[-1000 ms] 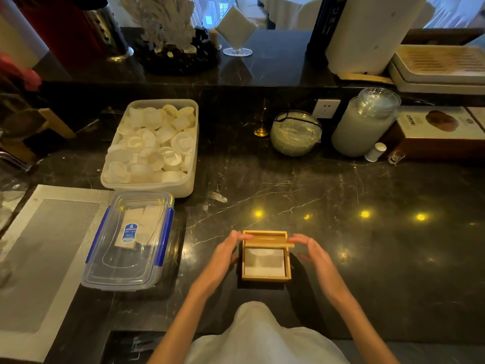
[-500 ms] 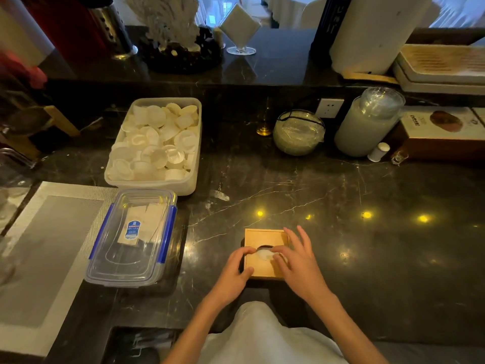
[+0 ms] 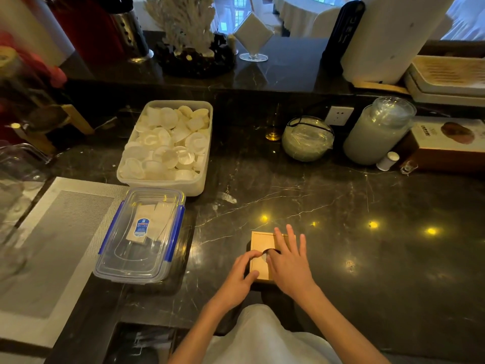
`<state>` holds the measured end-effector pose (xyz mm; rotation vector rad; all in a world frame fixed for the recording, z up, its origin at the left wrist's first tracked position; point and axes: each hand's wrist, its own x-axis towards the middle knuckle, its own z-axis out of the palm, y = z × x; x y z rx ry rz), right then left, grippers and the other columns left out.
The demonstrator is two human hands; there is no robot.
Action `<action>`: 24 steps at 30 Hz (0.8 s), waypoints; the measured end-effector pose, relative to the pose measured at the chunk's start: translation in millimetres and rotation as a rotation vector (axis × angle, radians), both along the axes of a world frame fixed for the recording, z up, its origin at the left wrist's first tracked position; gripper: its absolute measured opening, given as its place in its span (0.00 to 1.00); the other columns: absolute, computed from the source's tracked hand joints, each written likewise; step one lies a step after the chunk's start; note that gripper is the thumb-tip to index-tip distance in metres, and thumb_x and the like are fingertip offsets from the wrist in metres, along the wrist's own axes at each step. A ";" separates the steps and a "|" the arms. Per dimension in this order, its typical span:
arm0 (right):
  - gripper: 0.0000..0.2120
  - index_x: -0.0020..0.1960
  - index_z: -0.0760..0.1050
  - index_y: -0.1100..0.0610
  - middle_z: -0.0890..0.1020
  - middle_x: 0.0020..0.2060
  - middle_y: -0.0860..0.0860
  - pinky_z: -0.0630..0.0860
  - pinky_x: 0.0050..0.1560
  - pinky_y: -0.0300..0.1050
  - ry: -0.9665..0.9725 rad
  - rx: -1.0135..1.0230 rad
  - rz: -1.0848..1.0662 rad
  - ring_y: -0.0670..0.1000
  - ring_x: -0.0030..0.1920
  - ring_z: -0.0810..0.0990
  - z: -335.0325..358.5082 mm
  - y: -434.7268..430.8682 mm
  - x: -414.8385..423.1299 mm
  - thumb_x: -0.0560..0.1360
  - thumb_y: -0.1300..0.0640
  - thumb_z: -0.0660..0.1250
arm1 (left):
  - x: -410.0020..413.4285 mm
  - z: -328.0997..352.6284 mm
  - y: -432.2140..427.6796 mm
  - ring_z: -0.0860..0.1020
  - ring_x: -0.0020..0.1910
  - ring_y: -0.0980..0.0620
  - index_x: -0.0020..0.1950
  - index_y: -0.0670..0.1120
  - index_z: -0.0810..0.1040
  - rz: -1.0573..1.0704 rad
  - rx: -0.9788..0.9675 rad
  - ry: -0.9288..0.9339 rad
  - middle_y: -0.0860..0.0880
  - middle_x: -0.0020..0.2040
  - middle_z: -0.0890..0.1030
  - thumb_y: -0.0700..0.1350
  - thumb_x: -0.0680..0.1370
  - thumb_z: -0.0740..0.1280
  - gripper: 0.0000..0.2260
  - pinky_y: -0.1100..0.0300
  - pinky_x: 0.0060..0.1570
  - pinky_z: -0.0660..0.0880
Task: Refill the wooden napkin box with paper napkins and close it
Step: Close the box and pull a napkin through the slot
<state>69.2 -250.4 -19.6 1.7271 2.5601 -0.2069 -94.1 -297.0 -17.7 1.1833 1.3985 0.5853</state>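
Note:
A small square wooden napkin box sits on the dark marble counter close to me, its lid on. A dark oval slot in the lid shows a bit of white napkin. My left hand rests against the box's left side, forefinger and thumb touching the lid near the slot. My right hand lies flat over the right half of the lid, fingers spread, thumb at the slot. The box's right side is hidden under that hand.
A clear lidded container with blue clips holds flat white packets to the left. Behind it stands a white tub of small white cups. A grey placemat lies far left. Jars and a carton line the back.
One second ago the box was open with napkins showing and the lid held between both hands. The lid is now down, and both hands rest on it at the slot.

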 end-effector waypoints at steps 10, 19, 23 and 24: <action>0.07 0.48 0.84 0.51 0.74 0.69 0.54 0.52 0.75 0.62 0.099 0.003 -0.026 0.60 0.77 0.57 7.3 8.8 2.6 0.73 0.49 0.72 | 0.3 -0.6 -1.4 0.59 0.74 0.55 0.70 0.60 0.66 -0.010 -0.008 -0.003 0.55 0.74 0.62 0.41 0.82 0.60 0.20 0.51 0.74 0.59; 0.01 0.47 0.79 0.48 0.70 0.71 0.50 0.55 0.74 0.49 0.480 -0.062 -0.044 0.51 0.79 0.49 4.9 -4.1 40.1 0.76 0.54 0.69 | 2.9 0.9 6.5 0.56 0.76 0.52 0.68 0.61 0.68 0.005 0.057 0.086 0.54 0.77 0.55 0.42 0.82 0.61 0.18 0.56 0.73 0.58; 0.03 0.48 0.79 0.48 0.70 0.72 0.50 0.57 0.73 0.48 0.581 -0.044 -0.045 0.48 0.78 0.51 -2.7 -10.4 45.7 0.75 0.55 0.70 | 5.2 2.5 20.3 0.53 0.78 0.51 0.66 0.59 0.73 0.017 0.120 0.150 0.54 0.79 0.52 0.47 0.81 0.63 0.14 0.49 0.75 0.58; 0.04 0.48 0.79 0.48 0.70 0.72 0.50 0.58 0.73 0.48 0.598 -0.041 -0.052 0.47 0.78 0.52 -4.3 -11.0 45.8 0.75 0.55 0.71 | 6.1 2.8 24.0 0.52 0.78 0.52 0.65 0.59 0.75 0.006 0.131 0.166 0.54 0.79 0.52 0.47 0.81 0.63 0.13 0.49 0.74 0.57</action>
